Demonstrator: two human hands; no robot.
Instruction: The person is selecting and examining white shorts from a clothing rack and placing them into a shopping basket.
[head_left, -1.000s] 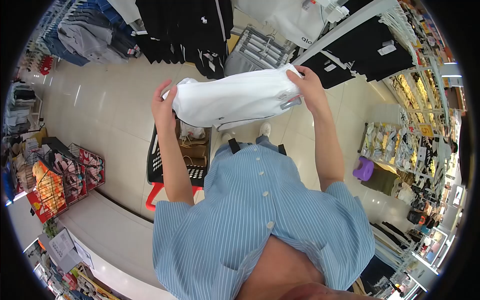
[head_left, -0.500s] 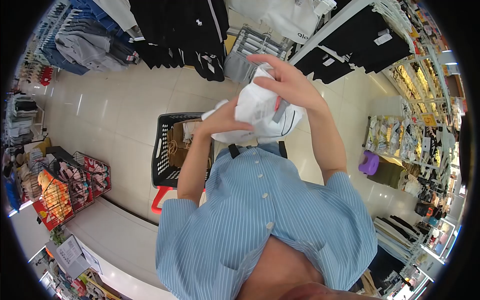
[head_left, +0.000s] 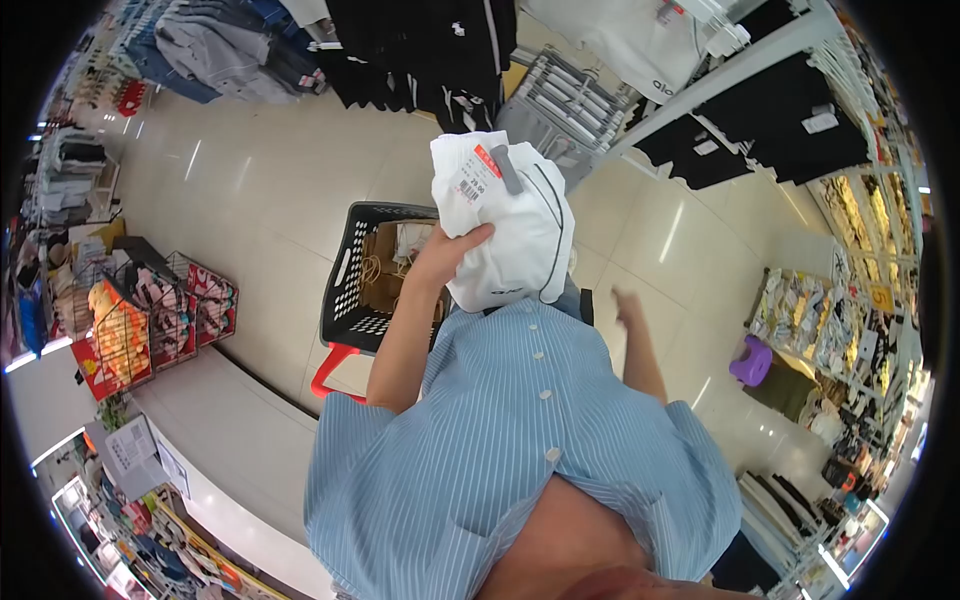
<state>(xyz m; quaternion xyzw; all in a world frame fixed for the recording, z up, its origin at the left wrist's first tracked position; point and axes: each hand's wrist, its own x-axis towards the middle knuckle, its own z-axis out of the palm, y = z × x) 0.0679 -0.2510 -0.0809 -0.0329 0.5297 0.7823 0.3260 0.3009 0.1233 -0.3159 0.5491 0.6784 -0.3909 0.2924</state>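
A folded white garment (head_left: 515,240) with dark piping, a grey tab and a red-and-white price tag (head_left: 480,175) hangs in front of my waist. My left hand (head_left: 452,252) grips its left side, thumb on top. Off to the right of the garment, my right hand (head_left: 628,308) is held low, apart from it and smeared by motion, so its fingers cannot be made out. Just left of the garment stands a black shopping basket (head_left: 343,290) with a red handle, holding brown paper bags with string handles.
Black clothes (head_left: 415,50) hang on a rack ahead, beside a stand of grey hangers (head_left: 570,100). Wire bins (head_left: 165,320) with plush toys stand left, along a white counter (head_left: 215,410). Shelves and a purple stool (head_left: 750,361) are at the right.
My right hand has let go of the white garment and dropped to the right. The garment is now turned with its price tag facing up, held by my left hand alone. The view has shifted slightly.
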